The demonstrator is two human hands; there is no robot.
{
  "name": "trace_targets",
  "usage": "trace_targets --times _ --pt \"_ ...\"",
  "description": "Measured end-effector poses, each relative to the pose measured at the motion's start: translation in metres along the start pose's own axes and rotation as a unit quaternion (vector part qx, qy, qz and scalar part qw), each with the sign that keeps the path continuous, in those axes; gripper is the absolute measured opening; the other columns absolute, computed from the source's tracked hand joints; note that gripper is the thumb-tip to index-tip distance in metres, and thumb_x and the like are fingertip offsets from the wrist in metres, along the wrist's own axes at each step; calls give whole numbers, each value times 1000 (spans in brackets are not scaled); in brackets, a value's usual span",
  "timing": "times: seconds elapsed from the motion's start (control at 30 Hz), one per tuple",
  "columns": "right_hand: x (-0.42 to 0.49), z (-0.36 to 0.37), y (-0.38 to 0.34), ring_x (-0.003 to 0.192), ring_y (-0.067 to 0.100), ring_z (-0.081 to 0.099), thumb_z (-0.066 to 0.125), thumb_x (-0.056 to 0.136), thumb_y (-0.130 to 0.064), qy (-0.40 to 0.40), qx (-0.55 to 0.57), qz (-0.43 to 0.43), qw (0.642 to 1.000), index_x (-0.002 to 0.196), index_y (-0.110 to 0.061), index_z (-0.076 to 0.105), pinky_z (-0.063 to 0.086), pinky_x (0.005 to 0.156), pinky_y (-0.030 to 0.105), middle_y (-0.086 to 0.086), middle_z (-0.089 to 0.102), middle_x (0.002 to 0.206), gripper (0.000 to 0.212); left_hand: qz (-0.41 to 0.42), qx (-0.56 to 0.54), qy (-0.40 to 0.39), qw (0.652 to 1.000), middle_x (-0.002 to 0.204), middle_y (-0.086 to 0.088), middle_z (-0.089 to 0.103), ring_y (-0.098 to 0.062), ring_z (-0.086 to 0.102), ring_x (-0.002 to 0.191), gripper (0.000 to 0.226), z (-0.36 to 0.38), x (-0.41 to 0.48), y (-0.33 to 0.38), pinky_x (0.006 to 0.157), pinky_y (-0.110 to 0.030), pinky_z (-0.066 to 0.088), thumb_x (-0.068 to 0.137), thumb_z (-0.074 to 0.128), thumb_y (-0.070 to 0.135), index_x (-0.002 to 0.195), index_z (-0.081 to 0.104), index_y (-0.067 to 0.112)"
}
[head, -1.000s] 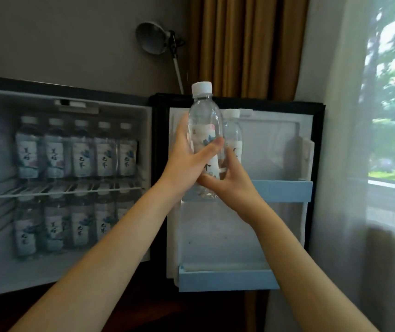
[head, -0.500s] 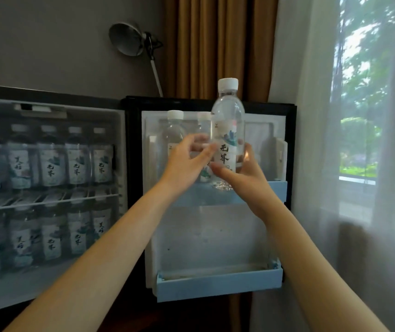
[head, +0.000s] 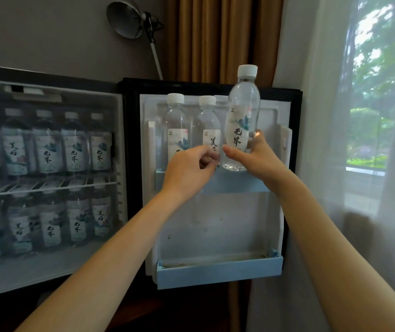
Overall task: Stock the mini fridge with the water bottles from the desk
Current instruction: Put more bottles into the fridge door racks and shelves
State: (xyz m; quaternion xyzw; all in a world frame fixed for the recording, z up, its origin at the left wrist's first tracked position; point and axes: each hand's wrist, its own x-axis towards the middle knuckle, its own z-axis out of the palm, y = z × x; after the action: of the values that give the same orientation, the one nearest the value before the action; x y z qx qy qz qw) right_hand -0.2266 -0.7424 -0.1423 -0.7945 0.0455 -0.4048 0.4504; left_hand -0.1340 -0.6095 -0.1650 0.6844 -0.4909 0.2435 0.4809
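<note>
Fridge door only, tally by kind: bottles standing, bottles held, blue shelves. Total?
Standing bottles: 2 (cannot tell if a third stands behind the held one)
Held bottle, in right hand: 1
Blue door shelves: 2
Total: 5

Hotel-type room: stocked mini fridge [head: 48, 97] standing by curtained window [head: 371, 104], wall lamp [head: 125, 20] hanging above.

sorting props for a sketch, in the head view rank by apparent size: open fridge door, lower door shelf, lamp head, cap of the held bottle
1. fridge door
2. lower door shelf
3. lamp head, though it sits further back
4. cap of the bottle in the right hand
</note>
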Motion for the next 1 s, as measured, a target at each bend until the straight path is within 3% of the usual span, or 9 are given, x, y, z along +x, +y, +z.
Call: trace_targets --times 0.27,0.4,0.47,0.57,0.63,0.7,0.77,0.83,1.0 --pt "10 -1 -4 85 8 58 71 82 -17 -28 -91 37 995 114 -13 31 49 66 18 2 58 101 52 -20 -2 -30 999 74 5 70 -10 66 73 11 -5 2 4 79 -32 54 75 72 11 85 70 15" --pt "2 1 -7 99 23 58 72 81 -21 -64 -201 37 977 116 -9 36 50 81 29 11 48 119 52 -12 -8 -42 999 68 9 65 -9 66 70 16 -6 -1 4 78 -27 55 71 71 3 83 70 14" --pt "0 0 -9 105 25 57 72 82 -22 -69 -213 41 974 117 -10 38 49 90 35 3 51 109 50 -11 -10 -43 999 67 10 65 -7 66 69 18 -7 -2 4 76 -24 54 71 71 3 84 70 15" --pt "3 3 -8 101 18 58 71 81 -17 -59 -195 51 978 144 -8 5 47 95 35 -14 48 92 92 -11 -15 -45 999 69 11 65 1 62 66 18 -10 -4 2 74 -17 52 72 72 4 86 70 16" --pt "2 7 -7 99 19 59 68 81 -12 -49 -193 56 978 147 -9 -6 48 95 36 -11 51 93 99 -9 -23 -51 998 70 10 66 3 61 66 19 -12 -5 1 74 -15 51 72 73 4 87 70 15" --pt "2 9 -6 105 24 59 66 81 -12 -33 -183 54 981 148 -14 -10 48 97 41 -1 56 110 102 -3 -33 -55 998 71 10 66 3 62 67 19 -16 -6 1 74 -13 51 72 73 4 88 70 14" --pt "-1 12 -5 115 27 53 67 79 -15 15 -157 29 987 148 -21 -9 44 101 46 9 46 132 103 11 -35 -58 998 75 7 67 3 62 69 20 -19 -8 1 74 -12 51 73 73 2 90 71 12" --pt "-6 18 -3 126 27 43 67 79 -17 100 -142 -28 984 149 -19 2 36 108 46 12 35 141 96 27 -38 -56 997 78 6 68 2 64 70 21 -21 -10 1 77 -11 51 74 72 1 93 71 10" --pt "-35 45 -7 114 26 42 60 81 -12 315 -138 -196 918 133 -3 37 36 98 32 15 46 123 58 69 -49 -4 996 85 4 69 2 64 75 16 -33 -24 -9 78 -10 50 79 68 0 93 70 6"
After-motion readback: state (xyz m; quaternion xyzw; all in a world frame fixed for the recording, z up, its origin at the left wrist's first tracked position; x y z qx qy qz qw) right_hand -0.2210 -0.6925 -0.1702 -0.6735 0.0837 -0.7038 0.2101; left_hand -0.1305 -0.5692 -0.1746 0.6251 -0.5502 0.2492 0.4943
